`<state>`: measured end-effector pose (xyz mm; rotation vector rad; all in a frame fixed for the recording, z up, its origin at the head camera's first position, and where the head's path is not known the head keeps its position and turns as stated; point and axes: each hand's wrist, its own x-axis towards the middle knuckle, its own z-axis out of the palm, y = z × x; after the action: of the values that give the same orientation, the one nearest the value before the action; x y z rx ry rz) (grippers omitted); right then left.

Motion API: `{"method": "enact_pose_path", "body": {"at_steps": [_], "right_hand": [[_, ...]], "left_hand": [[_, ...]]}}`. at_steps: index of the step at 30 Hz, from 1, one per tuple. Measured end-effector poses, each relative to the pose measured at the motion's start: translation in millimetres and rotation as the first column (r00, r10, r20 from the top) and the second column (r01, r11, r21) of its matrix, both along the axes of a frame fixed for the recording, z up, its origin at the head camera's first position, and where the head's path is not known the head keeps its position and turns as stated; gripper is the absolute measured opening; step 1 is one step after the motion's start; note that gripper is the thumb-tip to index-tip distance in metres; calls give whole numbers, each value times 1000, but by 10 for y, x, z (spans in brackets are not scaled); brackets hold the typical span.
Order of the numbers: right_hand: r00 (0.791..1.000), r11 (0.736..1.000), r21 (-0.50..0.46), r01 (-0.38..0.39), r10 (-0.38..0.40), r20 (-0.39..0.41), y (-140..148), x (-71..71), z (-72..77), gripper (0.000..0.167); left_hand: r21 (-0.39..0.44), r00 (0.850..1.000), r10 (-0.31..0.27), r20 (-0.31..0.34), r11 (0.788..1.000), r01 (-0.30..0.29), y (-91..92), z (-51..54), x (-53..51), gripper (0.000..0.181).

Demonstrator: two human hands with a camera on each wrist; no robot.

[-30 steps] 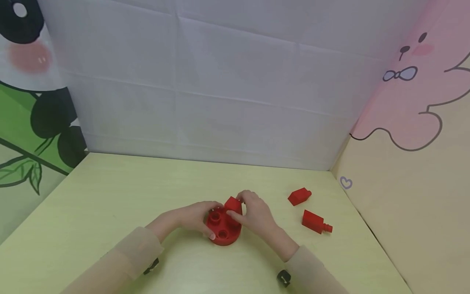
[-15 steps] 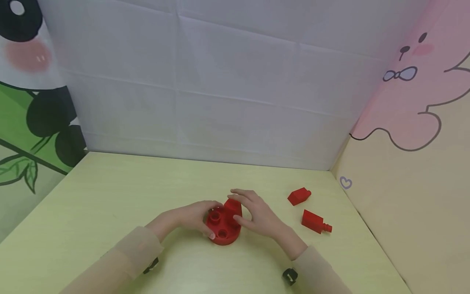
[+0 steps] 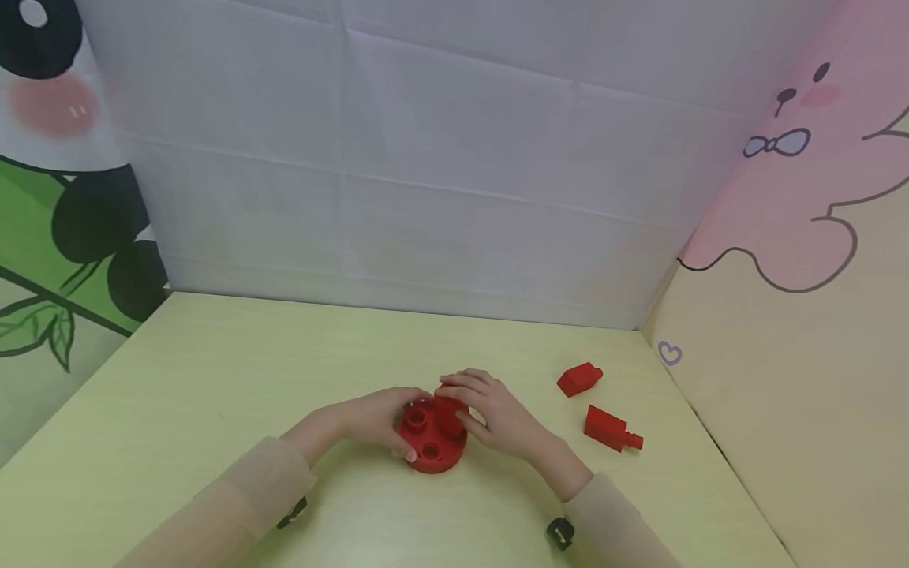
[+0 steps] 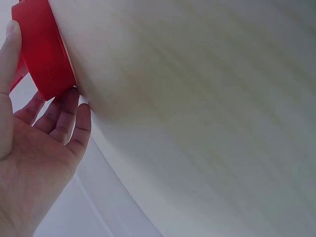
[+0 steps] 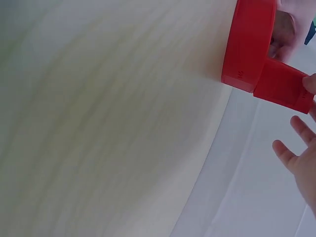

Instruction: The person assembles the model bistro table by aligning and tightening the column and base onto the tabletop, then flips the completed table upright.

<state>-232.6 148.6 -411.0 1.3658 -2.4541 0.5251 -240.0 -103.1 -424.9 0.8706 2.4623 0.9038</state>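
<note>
A round red base [image 3: 435,461] with raised sockets lies on the table in the head view. My left hand [image 3: 372,420] grips its left side, thumb at the near edge and fingers round the far side. The left wrist view shows that thumb [image 4: 12,37] on the red base [image 4: 47,54]. A red block [image 3: 449,414] stands upright on the right part of the base. My right hand [image 3: 500,418] holds this block, fingers over its top and thumb at its near side. In the right wrist view the thumb touches the upper end of the block [image 5: 284,86].
Two more red blocks, each with a narrow peg, lie to the right on the table: a farther block [image 3: 579,379] and a nearer block [image 3: 607,428]. A white cloth wall [image 3: 454,173] closes the back. A printed panel [image 3: 788,379] borders the right side.
My right hand has loosened from the block, its fingers lifting, and has come back down over the block's top. The left hand and the base have stayed in place.
</note>
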Motion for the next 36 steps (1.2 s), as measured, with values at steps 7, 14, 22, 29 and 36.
{"method": "enact_pose_path", "body": {"at_steps": [7,14,22,29,36], "right_hand": [[997,997,-30,73,-72,34,-21,29,38,40],[989,986,-71,148,-149,-11,-50,19,27,38],[967,963,-99,250,-253,-20,-76,19,16,38],[951,946,-102,308,-305,46,-84,25,0,35],[942,937,-96,335,-331,59,-74,38,-5,43]], "left_hand": [[-2,1000,12,6,1000,-12,3,19,16,82],[8,1000,9,5,1000,-9,-1,14,4,83],[7,1000,-2,-6,1000,2,-4,25,3,81],[9,1000,-3,4,1000,3,-4,32,13,81],[7,1000,1,2,1000,-1,-6,10,5,83]]}}
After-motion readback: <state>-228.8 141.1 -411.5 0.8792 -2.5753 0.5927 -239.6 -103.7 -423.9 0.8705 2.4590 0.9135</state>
